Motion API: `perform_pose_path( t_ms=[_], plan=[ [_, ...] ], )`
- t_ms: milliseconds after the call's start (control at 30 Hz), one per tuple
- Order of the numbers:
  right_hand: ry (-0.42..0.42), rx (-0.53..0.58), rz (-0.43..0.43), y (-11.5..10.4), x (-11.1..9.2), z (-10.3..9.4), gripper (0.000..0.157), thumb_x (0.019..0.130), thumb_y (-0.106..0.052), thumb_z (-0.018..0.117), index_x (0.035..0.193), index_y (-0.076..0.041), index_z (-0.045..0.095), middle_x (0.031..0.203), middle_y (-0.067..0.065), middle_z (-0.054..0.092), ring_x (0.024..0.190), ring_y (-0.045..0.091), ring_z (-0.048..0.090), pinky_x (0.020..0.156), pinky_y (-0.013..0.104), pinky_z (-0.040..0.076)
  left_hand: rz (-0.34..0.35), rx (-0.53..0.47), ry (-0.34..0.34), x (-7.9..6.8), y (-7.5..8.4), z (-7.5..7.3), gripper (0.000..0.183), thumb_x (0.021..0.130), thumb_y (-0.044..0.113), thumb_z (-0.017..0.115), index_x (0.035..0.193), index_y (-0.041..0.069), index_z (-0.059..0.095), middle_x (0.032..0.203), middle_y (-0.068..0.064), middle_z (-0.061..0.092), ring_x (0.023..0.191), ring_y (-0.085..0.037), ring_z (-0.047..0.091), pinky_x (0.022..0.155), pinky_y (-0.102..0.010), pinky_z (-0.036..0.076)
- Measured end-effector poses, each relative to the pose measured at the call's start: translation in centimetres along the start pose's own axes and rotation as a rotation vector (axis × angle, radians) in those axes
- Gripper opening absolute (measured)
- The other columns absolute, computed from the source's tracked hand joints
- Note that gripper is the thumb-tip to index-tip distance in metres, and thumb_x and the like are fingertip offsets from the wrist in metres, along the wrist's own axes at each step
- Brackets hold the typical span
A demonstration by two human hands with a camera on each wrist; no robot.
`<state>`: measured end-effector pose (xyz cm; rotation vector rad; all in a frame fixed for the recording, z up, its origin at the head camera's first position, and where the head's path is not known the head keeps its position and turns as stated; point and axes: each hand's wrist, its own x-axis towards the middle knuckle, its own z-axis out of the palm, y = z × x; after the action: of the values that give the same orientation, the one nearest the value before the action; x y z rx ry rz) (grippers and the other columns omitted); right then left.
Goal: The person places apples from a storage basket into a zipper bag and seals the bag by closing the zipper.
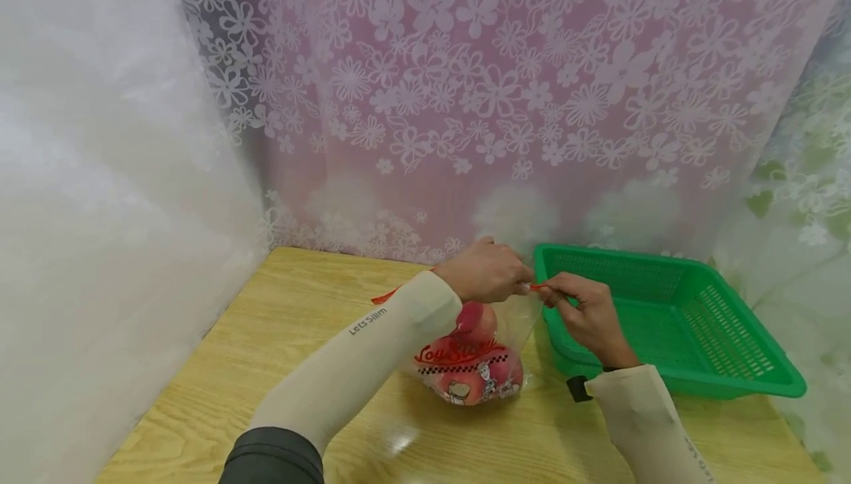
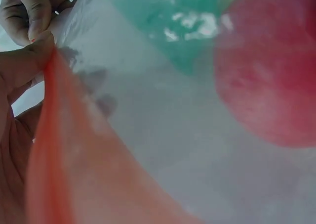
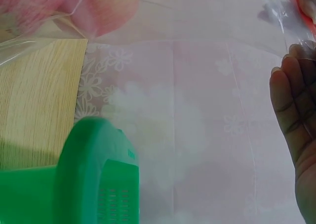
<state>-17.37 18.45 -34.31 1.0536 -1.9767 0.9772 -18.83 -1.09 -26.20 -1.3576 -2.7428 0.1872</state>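
A clear plastic bag (image 1: 462, 357) with red lettering and a cartoon print stands on the table, holding several round pink-red fruits (image 1: 473, 324). Along its top runs a red strip (image 1: 384, 298). My left hand (image 1: 484, 271) pinches this strip above the fruits; in the left wrist view, the left thumb (image 2: 42, 48) presses on the red edge. Close beside it on the right, my right hand (image 1: 585, 314) pinches the strip's right end between thumb and fingers. In the right wrist view, the right hand's fingers (image 3: 289, 98) appear at the right edge, near the bag's film.
A green plastic basket (image 1: 665, 384) with slotted walls stands right of the bag, its near left rim under the right hand. The wooden table (image 1: 266, 351) ends at a pink flowered curtain (image 1: 452, 100). White sheeting (image 1: 120, 174) hangs on the left.
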Motion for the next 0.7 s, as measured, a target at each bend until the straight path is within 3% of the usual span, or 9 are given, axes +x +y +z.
perform_pose_path(
  t_ms=[333, 500, 700],
  plan=[
    [-0.044, -0.02, 0.045, 0.5, -0.4, -0.3, 0.027, 0.072, 0.021, 0.069, 0.08, -0.004, 0.069, 0.073, -0.001, 0.064, 0.064, 0.008, 0.056, 0.061, 0.015, 0.047, -0.017, -0.039, -0.031, -1.0, -0.8, 0.3, 0.021, 0.099, 0.035, 0.054, 0.109, 0.025, 0.069, 0.093, 0.013, 0.066, 0.086, -0.007, 0.059, 0.086, -0.032, 0.044],
    [-0.039, -0.012, 0.055, 0.5, -0.3, -0.3, 0.03, 0.073, 0.022, 0.068, 0.081, -0.007, 0.07, 0.074, 0.001, 0.064, 0.064, 0.009, 0.056, 0.061, 0.015, 0.047, -0.001, -0.033, -0.01, -1.4, -1.3, 0.5, 0.022, 0.1, 0.034, 0.053, 0.109, 0.023, 0.069, 0.095, 0.01, 0.068, 0.085, -0.008, 0.061, 0.082, -0.029, 0.047],
    [-0.025, -0.045, 0.066, 0.5, -0.7, -0.2, 0.03, 0.073, 0.021, 0.069, 0.083, -0.008, 0.071, 0.075, 0.001, 0.064, 0.064, 0.01, 0.056, 0.061, 0.015, 0.045, 0.028, -0.05, 0.026, -2.2, -2.0, 1.2, 0.019, 0.099, 0.032, 0.055, 0.098, 0.02, 0.07, 0.09, 0.012, 0.069, 0.079, -0.008, 0.061, 0.079, -0.027, 0.046]
  ],
)
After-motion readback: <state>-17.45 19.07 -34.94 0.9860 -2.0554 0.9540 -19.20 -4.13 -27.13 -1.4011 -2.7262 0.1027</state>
